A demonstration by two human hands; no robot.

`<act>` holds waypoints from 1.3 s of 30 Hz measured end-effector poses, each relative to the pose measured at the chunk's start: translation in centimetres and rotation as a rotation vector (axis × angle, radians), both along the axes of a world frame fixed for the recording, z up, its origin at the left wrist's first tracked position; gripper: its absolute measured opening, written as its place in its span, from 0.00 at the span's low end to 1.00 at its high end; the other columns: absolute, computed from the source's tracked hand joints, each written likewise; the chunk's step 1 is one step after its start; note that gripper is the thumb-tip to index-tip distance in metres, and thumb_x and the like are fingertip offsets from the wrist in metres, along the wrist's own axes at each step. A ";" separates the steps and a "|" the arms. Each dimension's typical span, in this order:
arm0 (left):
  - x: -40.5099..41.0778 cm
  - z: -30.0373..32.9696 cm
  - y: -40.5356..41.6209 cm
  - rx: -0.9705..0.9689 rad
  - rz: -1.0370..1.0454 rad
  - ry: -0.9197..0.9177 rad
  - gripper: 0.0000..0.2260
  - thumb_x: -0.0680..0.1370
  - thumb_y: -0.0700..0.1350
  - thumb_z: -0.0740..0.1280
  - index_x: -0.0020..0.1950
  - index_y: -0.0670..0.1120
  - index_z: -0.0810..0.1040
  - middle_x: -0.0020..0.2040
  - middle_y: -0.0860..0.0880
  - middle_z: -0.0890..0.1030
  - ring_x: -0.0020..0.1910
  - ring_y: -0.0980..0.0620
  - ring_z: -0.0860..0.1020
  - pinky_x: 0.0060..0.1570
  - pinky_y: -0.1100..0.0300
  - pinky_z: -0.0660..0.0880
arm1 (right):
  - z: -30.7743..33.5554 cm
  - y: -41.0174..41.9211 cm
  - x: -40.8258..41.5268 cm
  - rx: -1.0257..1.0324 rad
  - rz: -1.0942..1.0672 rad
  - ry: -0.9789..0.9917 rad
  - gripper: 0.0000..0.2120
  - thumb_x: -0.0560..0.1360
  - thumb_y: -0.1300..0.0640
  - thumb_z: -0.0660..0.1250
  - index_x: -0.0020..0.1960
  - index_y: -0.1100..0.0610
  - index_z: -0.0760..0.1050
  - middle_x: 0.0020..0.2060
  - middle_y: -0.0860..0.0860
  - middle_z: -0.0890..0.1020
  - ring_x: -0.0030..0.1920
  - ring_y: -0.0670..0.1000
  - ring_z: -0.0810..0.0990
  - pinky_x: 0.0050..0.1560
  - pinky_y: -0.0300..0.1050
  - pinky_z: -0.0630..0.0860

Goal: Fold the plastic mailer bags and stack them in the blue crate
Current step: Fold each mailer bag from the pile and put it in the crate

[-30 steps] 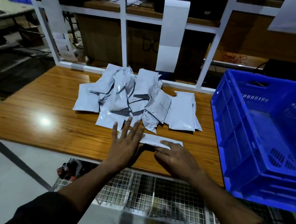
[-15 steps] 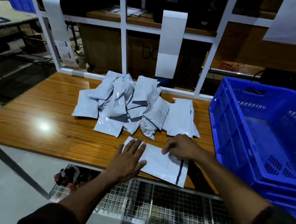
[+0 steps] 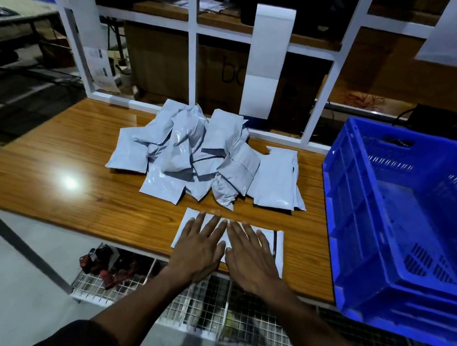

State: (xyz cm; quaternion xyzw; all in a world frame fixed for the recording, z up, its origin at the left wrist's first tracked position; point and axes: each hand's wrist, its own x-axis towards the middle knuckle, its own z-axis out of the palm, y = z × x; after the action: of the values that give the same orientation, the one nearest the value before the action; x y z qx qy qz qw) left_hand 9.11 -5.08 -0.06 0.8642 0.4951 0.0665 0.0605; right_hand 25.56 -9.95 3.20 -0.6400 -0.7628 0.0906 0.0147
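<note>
One white mailer bag [image 3: 278, 246] lies flat at the front edge of the wooden table [image 3: 48, 160]. My left hand [image 3: 200, 244] and my right hand [image 3: 251, 254] press on it side by side, palms down, fingers straight and spread. Behind them sits a loose pile of grey-white mailer bags [image 3: 200, 157], with a flatter stack of bags [image 3: 277, 179] at its right end. The blue crate [image 3: 406, 225] stands at the table's right side, and no bags show inside it.
A white metal frame [image 3: 191, 51] rises along the table's back edge, with paper sheets hanging from it. Below the front edge is a wire mesh shelf [image 3: 204, 303]. A bright light reflection shows on the left part of the tabletop.
The mailer was opened out flat at the table's front edge. My right hand came back from its far right corner, and both hands now lie flat on it together.
</note>
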 end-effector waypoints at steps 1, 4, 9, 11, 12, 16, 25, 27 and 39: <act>0.0 -0.1 -0.1 0.004 0.012 0.003 0.30 0.83 0.59 0.43 0.82 0.50 0.62 0.81 0.48 0.62 0.81 0.40 0.54 0.78 0.41 0.54 | 0.2 0.1 -0.1 -0.017 -0.004 -0.017 0.35 0.78 0.41 0.33 0.82 0.53 0.45 0.82 0.47 0.45 0.81 0.49 0.40 0.79 0.53 0.38; 0.2 0.1 -0.2 0.000 0.042 0.006 0.32 0.81 0.61 0.40 0.83 0.52 0.58 0.82 0.51 0.59 0.82 0.40 0.50 0.79 0.42 0.49 | 0.7 0.4 -0.2 -0.052 -0.021 -0.024 0.29 0.84 0.46 0.46 0.82 0.53 0.44 0.82 0.47 0.44 0.81 0.50 0.40 0.79 0.56 0.40; -0.1 0.0 -0.1 -0.035 0.069 0.047 0.34 0.78 0.66 0.35 0.84 0.57 0.49 0.83 0.56 0.50 0.82 0.40 0.42 0.79 0.42 0.41 | 0.1 0.5 -0.4 -0.018 -0.052 -0.023 0.28 0.84 0.45 0.44 0.82 0.51 0.45 0.82 0.46 0.47 0.81 0.50 0.43 0.79 0.57 0.40; -0.2 0.0 -0.2 -0.046 0.089 0.041 0.34 0.78 0.67 0.36 0.84 0.57 0.48 0.83 0.57 0.49 0.82 0.40 0.41 0.79 0.42 0.41 | -0.5 0.2 0.2 -0.003 -0.086 -0.033 0.30 0.82 0.40 0.38 0.82 0.49 0.45 0.82 0.47 0.49 0.81 0.52 0.45 0.78 0.59 0.41; -0.2 0.1 -0.3 -0.049 0.101 0.041 0.35 0.78 0.67 0.36 0.84 0.57 0.48 0.83 0.57 0.49 0.82 0.40 0.41 0.79 0.41 0.41 | -0.8 -0.1 0.7 0.017 -0.106 -0.036 0.33 0.80 0.38 0.35 0.82 0.48 0.47 0.82 0.47 0.50 0.81 0.53 0.46 0.78 0.60 0.41; -0.4 0.7 -0.5 -0.068 0.144 0.038 0.37 0.76 0.70 0.36 0.84 0.58 0.46 0.84 0.57 0.48 0.82 0.39 0.41 0.79 0.40 0.43 | -1.7 -1.5 3.4 0.044 -0.131 -0.054 0.34 0.79 0.33 0.34 0.82 0.45 0.44 0.82 0.47 0.47 0.81 0.56 0.42 0.78 0.62 0.41; -1.2 0.9 -0.7 -0.098 0.189 -0.019 0.40 0.75 0.69 0.28 0.84 0.55 0.48 0.84 0.52 0.48 0.82 0.40 0.42 0.78 0.40 0.41 | -0.8 -1.6 4.8 -0.038 -0.139 -0.038 0.33 0.82 0.36 0.38 0.82 0.49 0.41 0.81 0.49 0.38 0.79 0.57 0.34 0.76 0.63 0.33; -0.2 1.2 -0.7 -0.075 0.194 -0.002 0.38 0.78 0.64 0.31 0.84 0.50 0.53 0.84 0.49 0.52 0.82 0.40 0.45 0.78 0.39 0.41 | -0.3 -0.9 3.7 0.046 -0.110 -0.082 0.33 0.82 0.39 0.36 0.82 0.53 0.46 0.82 0.49 0.44 0.80 0.58 0.38 0.76 0.66 0.36; -0.6 0.2 -0.7 -0.020 0.103 0.040 0.35 0.77 0.71 0.32 0.83 0.61 0.47 0.83 0.55 0.45 0.82 0.39 0.42 0.78 0.38 0.43 | -2.5 -0.3 4.2 0.087 -0.040 -0.027 0.33 0.80 0.32 0.38 0.82 0.44 0.48 0.82 0.46 0.47 0.81 0.55 0.43 0.77 0.63 0.41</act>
State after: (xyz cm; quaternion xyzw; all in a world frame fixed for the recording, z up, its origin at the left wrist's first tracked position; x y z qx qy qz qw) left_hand 8.56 -5.76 0.12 0.8381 0.5405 0.0474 0.0559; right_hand 29.78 -10.28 0.66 -0.6551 -0.7533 0.0485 0.0340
